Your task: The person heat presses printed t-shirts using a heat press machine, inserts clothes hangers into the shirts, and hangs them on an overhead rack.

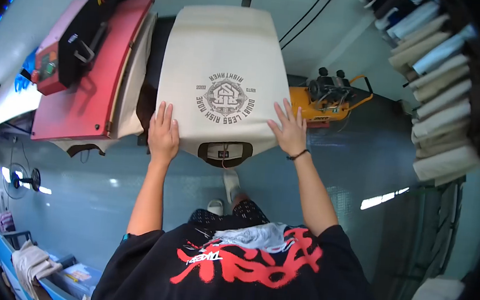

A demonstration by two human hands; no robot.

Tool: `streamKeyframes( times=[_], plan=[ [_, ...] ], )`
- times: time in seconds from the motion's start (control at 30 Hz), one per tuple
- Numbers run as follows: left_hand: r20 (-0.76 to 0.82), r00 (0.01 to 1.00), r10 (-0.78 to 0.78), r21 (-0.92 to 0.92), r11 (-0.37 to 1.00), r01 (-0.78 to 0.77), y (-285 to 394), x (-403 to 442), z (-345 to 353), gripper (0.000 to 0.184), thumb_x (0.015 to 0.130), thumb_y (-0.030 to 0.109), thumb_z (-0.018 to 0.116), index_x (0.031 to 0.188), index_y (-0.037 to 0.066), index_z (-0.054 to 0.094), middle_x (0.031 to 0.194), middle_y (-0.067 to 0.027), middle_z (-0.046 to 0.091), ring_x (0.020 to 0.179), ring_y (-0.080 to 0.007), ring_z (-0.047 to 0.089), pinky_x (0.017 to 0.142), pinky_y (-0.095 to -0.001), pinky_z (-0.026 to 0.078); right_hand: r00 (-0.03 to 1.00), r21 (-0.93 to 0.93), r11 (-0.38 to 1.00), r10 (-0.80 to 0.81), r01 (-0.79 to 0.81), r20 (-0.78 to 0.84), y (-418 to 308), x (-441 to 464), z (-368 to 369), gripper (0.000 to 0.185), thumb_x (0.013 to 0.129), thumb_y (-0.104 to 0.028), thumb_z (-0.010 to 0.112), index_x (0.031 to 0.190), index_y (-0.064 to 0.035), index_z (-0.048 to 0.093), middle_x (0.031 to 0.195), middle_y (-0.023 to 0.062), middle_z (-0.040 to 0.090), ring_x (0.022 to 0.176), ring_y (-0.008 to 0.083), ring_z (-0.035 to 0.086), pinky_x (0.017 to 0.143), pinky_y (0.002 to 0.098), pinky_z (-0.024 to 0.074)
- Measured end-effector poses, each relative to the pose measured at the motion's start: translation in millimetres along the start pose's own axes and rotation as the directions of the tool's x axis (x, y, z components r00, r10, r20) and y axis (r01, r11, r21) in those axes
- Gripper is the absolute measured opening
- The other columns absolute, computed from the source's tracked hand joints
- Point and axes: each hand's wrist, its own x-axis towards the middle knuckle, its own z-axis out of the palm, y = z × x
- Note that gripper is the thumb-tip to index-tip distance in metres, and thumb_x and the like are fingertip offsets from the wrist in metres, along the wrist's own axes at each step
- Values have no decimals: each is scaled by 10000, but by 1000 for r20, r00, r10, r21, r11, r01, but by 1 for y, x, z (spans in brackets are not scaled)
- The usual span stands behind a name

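Note:
A cream T-shirt point(227, 40) lies stretched flat over a board in front of me, its collar toward me. A dark round print with lettering point(225, 98) is on its chest. My left hand point(164, 135) lies at the shirt's left edge near the shoulder, fingers straight and close together. At the opposite shoulder, my right hand point(291, 130) rests with fingers spread on the fabric. Both hands are open and grip nothing visible. The neck opening point(225, 154), with a small dark label inside, hangs over the board's near edge.
Left of the shirt is a press with a red plate point(89, 79), another cream garment point(133, 83) under it. An orange air compressor point(327, 100) stands at right. Folded garments point(444, 105) fill a rack far right. A fan point(19, 179) and blue bin point(3, 249) are at lower left.

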Motion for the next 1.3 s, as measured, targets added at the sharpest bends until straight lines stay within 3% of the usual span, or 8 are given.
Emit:
streamKeyframes(
  times=[0.17,0.23,0.33,0.47,0.53,0.7,1.0,1.3],
  plan=[
    [9,999,46,88,995,-47,2,-31,-18,441,961,206,473,1357,15,436,1392,-212,430,1234,-378,426,1034,-439,347,1000,183,983,12,-16,21,-35,-32,-26,577,913,-513,503,1268,-61,550,1360,222,473,1302,392,395,1084,479,302],
    [-21,999,41,-32,999,-42,6,-74,-35,452,938,178,517,1349,10,437,1360,-220,456,1201,-392,453,1013,-441,368,977,757,644,-210,106,42,-74,-74,-64,427,940,-365,546,1178,-16,602,1119,146,641,993,264,611,886,359,474],
    [209,957,-203,-132,964,233,-23,-197,-34,322,906,162,551,1172,-17,576,1140,-256,600,1086,-405,548,940,-446,429,759,972,204,-650,115,47,-130,-143,-162,518,1009,-414,385,1267,7,544,1265,132,576,1177,205,529,1003,339,401],
    [795,388,-466,239,830,505,-64,-393,-57,332,842,268,589,1014,-8,656,933,-247,654,894,-382,632,819,-455,488,617,919,-385,-746,-90,-252,-180,-241,-282,782,960,-591,307,1240,113,503,1275,317,493,1187,365,508,1026,408,372],
    [835,174,-522,357,755,550,-64,-460,-90,320,840,265,603,1002,-5,662,899,-223,660,853,-347,639,780,-439,496,536,808,-575,-726,-128,-431,-185,-273,-307,698,982,-532,315,1296,71,471,1319,232,471,1221,300,469,1016,371,368],
    [818,88,-569,396,667,632,-50,-521,-143,288,837,255,637,972,5,678,813,-164,675,749,-260,657,681,-399,518,546,736,-644,-702,-212,-457,-202,-326,-313,655,999,-484,297,1309,71,453,1315,205,474,1221,278,465,1019,360,359],
    [728,342,-595,-33,467,884,-47,-474,-139,198,883,153,609,1014,23,679,791,-75,685,613,-147,656,467,-293,499,459,729,-580,-793,-364,-401,-281,-364,-304,581,1030,-400,264,1332,72,421,1308,157,480,1221,237,456,1025,339,342],
    [722,177,-669,125,378,918,-151,-558,-199,226,854,202,625,1008,51,691,798,-74,691,637,-168,672,480,-321,515,314,761,-475,-877,-442,-365,-425,-363,-275,540,988,-330,357,1373,48,357,1332,150,446,1203,251,462,1024,344,346]
  ],
)
